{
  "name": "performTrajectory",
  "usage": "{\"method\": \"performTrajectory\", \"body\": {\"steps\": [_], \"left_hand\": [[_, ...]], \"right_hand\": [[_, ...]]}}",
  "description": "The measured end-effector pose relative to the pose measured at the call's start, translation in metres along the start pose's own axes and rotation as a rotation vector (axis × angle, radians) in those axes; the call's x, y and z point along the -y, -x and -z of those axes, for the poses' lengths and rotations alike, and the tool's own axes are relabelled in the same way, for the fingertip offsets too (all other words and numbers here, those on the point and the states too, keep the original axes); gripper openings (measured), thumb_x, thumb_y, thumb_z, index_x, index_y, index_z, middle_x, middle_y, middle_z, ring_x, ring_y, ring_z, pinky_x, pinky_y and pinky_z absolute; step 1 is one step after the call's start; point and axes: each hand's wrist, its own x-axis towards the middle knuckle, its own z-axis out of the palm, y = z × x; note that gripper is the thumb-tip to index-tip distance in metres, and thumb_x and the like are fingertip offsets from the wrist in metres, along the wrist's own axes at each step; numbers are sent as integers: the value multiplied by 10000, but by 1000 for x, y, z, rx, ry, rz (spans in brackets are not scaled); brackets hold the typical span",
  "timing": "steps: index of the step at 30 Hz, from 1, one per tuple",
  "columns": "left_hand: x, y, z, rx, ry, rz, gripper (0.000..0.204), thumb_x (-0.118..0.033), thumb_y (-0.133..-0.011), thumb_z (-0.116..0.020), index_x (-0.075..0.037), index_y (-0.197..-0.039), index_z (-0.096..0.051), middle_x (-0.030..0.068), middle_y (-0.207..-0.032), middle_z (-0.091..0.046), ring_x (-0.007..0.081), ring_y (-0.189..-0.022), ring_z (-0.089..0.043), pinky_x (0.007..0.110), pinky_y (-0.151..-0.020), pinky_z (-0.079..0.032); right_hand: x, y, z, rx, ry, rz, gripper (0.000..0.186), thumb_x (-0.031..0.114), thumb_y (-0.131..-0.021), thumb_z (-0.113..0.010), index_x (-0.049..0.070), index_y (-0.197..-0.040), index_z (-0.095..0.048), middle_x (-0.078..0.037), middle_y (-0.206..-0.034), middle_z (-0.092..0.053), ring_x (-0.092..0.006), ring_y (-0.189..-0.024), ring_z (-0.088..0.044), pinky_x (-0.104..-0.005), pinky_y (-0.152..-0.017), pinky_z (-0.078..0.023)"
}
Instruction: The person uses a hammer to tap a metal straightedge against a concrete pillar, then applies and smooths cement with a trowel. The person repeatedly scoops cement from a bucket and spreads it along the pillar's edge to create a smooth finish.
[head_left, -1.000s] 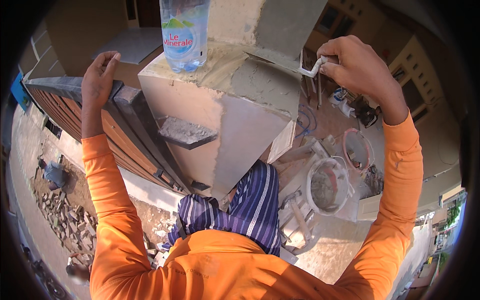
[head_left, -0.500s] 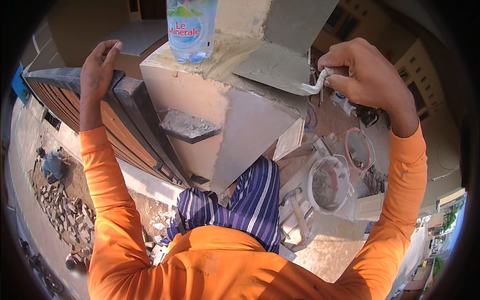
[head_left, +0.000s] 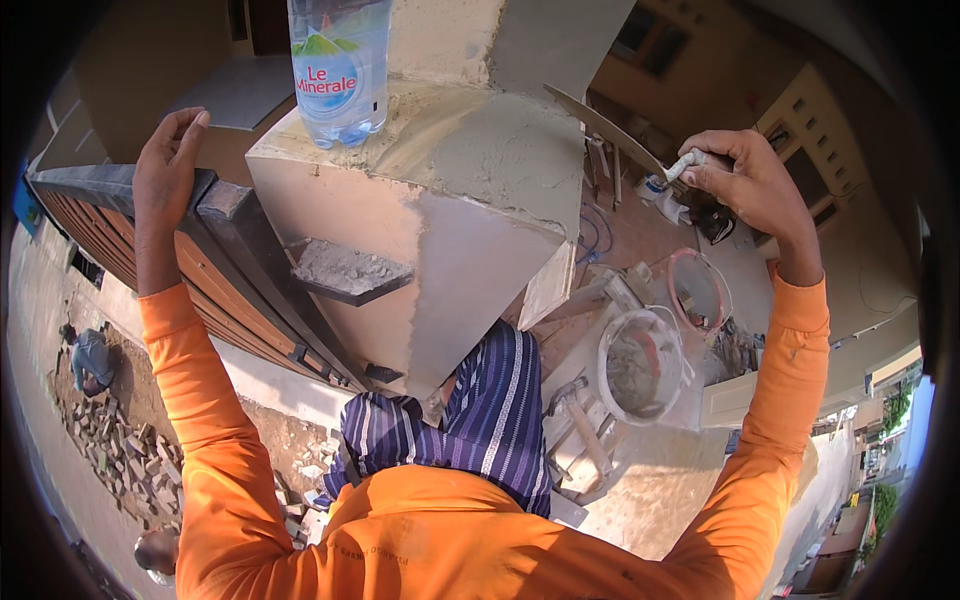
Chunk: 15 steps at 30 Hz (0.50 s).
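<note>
My right hand (head_left: pixel 745 180) grips the pale, mortar-smeared handle of a plastering trowel (head_left: pixel 608 128). Its blade is tilted nearly edge-on, just off the right side of a masonry ledge (head_left: pixel 330 180). Wet grey mortar (head_left: pixel 500 145) coats the right part of the ledge top. Raised at the far left, my left hand (head_left: pixel 168 170) holds nothing, its fingers loosely stretched. It is nearest the dark top rail of a slatted gate (head_left: pixel 100 180); whether it touches the rail I cannot tell. A clear water bottle (head_left: pixel 342 75) stands upright on the ledge's left part.
Below the ledge, a dark bracket (head_left: pixel 355 272) bears dry mortar crumbs. At lower right are a white bucket (head_left: pixel 607 375) with grey mix, a reddish-rimmed bucket (head_left: pixel 672 290) and wood scraps (head_left: pixel 590 435). Beyond the gate, a person (head_left: pixel 90 360) crouches by a rubble pile (head_left: pixel 125 450).
The trowel has come off the mortared ledge top to the right and turned from flat to nearly edge-on. My left hand stays open. The whole view has shifted slightly.
</note>
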Motion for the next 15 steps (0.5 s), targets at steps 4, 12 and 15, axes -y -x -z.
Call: {"method": "performTrajectory", "body": {"steps": [4,12,15], "left_hand": [[1,-2,-1,9,37,-12,485,-461,-1113,-678,-56,-1366,-764,110,-1222,-792,199,-1157,-733,349,-1072,-532],[5,-5,0,41,15,0,450,-370,-1142,-667,18,-1360,-735,79,-1212,-768,156,-1170,-678,310,-1084,-491],[8,-5,-1,56,150,13,439,-357,-1147,-666,22,-1356,-734,71,-1209,-767,147,-1166,-677,303,-1083,-491]], "right_hand": [[-13,-18,-3,-56,134,47,254,99,-872,-787,-51,-1077,-800,-113,-801,-723,-191,-733,-632,-375,-743,-526],[-12,-55,-16,-42,330,85,305,162,-803,-707,-48,-1005,-801,-229,-773,-695,-347,-708,-683,-444,-706,-553],[-2,-56,-28,-97,422,45,276,98,-802,-662,-19,-1004,-808,-251,-892,-771,-453,-821,-746,-491,-786,-601]]}}
